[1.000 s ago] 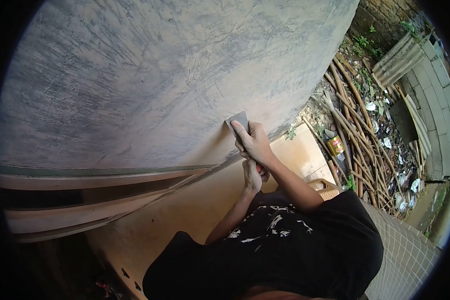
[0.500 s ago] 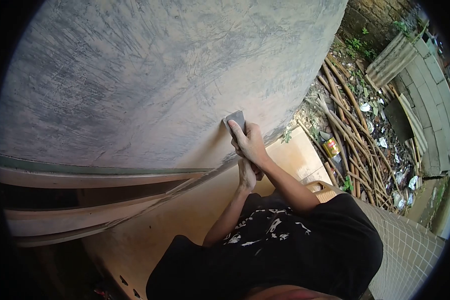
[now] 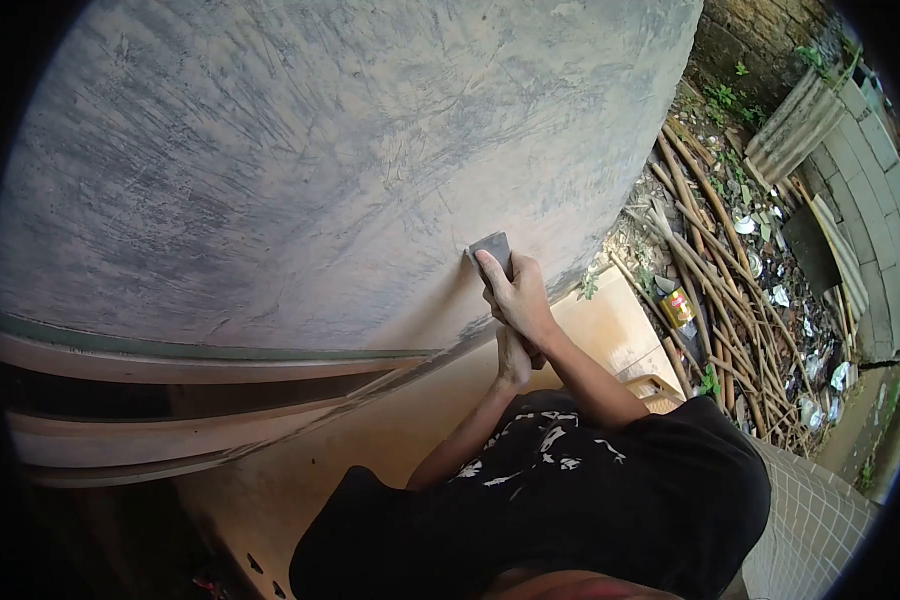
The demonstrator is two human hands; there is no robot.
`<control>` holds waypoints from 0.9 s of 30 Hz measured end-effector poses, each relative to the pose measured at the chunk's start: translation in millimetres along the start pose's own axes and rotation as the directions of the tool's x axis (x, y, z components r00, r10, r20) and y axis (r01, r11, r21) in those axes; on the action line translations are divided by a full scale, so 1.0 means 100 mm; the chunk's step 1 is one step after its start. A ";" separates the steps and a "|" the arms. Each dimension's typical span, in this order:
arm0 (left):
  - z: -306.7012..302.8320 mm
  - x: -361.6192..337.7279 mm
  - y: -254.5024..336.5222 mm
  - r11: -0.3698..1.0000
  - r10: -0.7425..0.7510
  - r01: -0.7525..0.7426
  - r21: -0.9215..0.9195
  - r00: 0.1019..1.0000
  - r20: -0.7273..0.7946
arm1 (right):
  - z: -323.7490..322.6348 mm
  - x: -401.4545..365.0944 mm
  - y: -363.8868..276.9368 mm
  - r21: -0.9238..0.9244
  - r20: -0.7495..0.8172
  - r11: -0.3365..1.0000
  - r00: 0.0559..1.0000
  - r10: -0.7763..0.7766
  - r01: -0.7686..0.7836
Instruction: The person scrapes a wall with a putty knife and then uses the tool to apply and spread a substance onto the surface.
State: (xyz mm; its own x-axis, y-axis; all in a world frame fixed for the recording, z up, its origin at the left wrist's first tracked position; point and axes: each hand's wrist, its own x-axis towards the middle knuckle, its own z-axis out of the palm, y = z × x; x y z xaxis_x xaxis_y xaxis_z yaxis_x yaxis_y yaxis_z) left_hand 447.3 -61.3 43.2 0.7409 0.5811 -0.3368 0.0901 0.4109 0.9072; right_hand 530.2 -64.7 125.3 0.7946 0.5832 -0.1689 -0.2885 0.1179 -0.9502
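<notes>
My right hand is wrapped round a grey sanding block, thumb lying along its near face. The block's edge is against the rough grey-and-white plastered wall, or very close to it. Just below, my left hand is closed beside my right wrist, its fingers curled; whatever lies inside them is hidden. Pale dust covers the fingers of both hands.
A ledge with a dark recess runs along the wall at left. Below are tan floor tiles and a tan plastic item. At right lie bamboo poles, a yellow-red packet, litter and a block wall.
In the picture, both hands and the block sit slightly farther right and lower. The surroundings have shifted a little too, so the camera has moved. The right hand's grip is unchanged.
</notes>
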 end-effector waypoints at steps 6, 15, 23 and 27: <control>0.11 0.12 -0.02 0.990 0.109 -0.106 -0.090 0.993 0.034 | -0.05 0.01 -0.30 -0.103 0.030 0.994 0.999 -0.041 0.044; 0.15 0.04 0.03 0.957 0.246 -0.247 0.151 0.969 0.029 | -0.04 0.01 -0.27 -0.154 0.055 0.985 0.996 -0.068 0.076; 0.06 0.08 -0.21 0.980 0.180 -0.180 -0.089 0.984 -0.015 | -0.04 0.05 -0.16 -0.185 0.055 0.977 0.994 -0.097 0.106; 0.06 -0.03 -0.01 0.999 -0.023 0.025 0.029 0.998 -0.055 | -0.03 0.02 -0.10 -0.137 0.023 0.990 0.999 0.044 -0.040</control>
State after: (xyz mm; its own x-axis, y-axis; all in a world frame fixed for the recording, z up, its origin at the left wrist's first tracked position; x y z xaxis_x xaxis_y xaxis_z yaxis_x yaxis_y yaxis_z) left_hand 449.2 -67.5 44.6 0.7006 0.6095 -0.3711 0.1276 0.4046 0.9055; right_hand 535.9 -66.8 133.8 0.7686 0.6062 -0.2043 -0.2444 -0.0169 -0.9695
